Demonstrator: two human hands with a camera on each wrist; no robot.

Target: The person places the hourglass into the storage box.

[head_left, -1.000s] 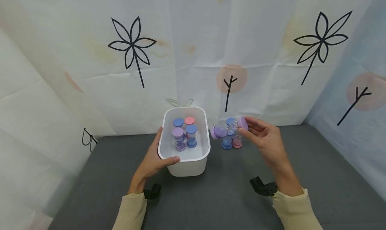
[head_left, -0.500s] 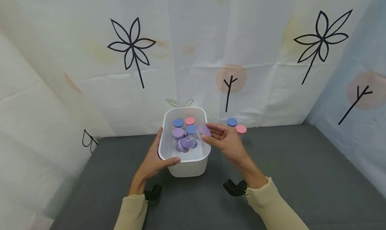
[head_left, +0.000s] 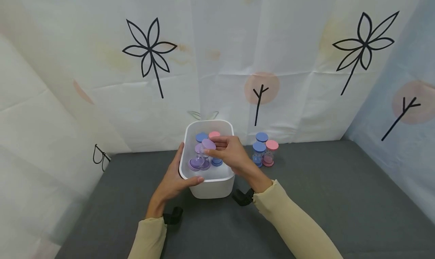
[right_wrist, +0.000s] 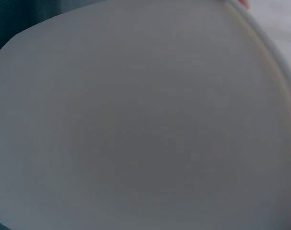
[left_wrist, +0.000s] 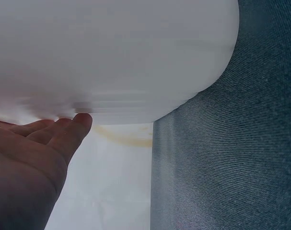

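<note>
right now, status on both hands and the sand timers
Left hand holds the white bin rim. Right hand grips purple timer inside the bin. Three timers remain outside. Nothing blocking.

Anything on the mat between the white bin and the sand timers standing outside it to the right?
No. In the head view the grey mat between the white bin and the outside sand timers is bare; only the right hand reaches above it.

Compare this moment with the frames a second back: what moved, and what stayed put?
The right hand carried the purple sand timer leftward from beside the timers on the table into the white bin, turning it nearly upright; it still pinches the top cap. The left hand keeps holding the bin's left rim. The three timers on the table stayed.
</note>
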